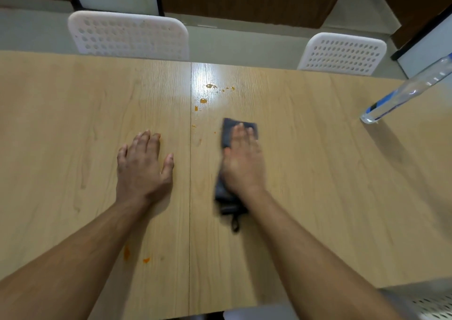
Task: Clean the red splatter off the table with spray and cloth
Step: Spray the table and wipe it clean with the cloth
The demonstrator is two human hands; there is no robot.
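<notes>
The red splatter (pixel 206 94) is lying just beyond my right hand's fingertips and a little toward my left hand, trailing as orange-red drops along the table's (pixel 318 148) seam, its long axis running away from me. A few more spots (pixel 135 255) are sitting beside my left forearm, nearer me. My right hand (pixel 243 159), the nearer one to the far drops, is pressing flat with straight fingers on the dark cloth (pixel 228 134), looking blurred. My left hand (pixel 143 163) is resting open, palm down, bracing. The clear bottle (pixel 403 93) is standing well off beyond my right hand. I judge I'm needing to push forward.
</notes>
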